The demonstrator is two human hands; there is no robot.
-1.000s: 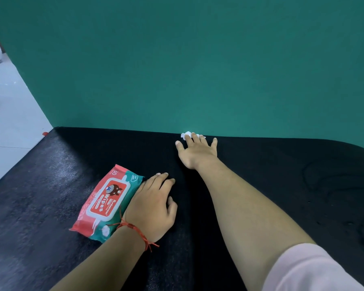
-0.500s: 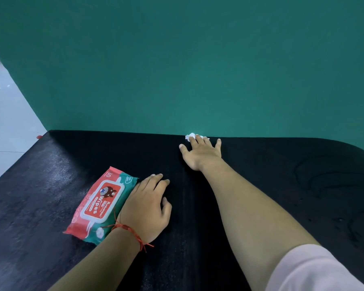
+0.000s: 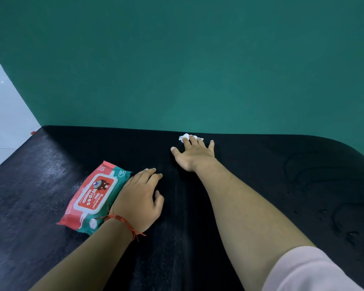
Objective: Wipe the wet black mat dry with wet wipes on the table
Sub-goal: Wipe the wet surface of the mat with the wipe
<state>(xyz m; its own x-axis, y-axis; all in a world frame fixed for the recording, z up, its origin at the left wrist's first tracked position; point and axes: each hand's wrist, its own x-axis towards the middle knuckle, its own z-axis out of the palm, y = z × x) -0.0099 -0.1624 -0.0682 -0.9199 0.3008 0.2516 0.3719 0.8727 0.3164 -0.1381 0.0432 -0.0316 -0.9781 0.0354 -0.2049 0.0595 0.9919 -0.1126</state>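
Note:
The black mat covers the table, with wet streaks and drops at the right and a dull sheen at the left. My right hand reaches to the mat's far edge and presses a crumpled white wipe flat under straight fingers; only the wipe's far part shows. My left hand rests palm down on the mat, fingers relaxed, its outer side touching a red and teal pack of wipes that lies closed on the mat.
A teal wall rises directly behind the mat's far edge. Pale floor shows past the table's left edge. The mat's far right corner is rounded.
My right hand with the wipe has stayed at the far edge, shifting only slightly. My left hand and the pack have kept their places; the view has shifted a little.

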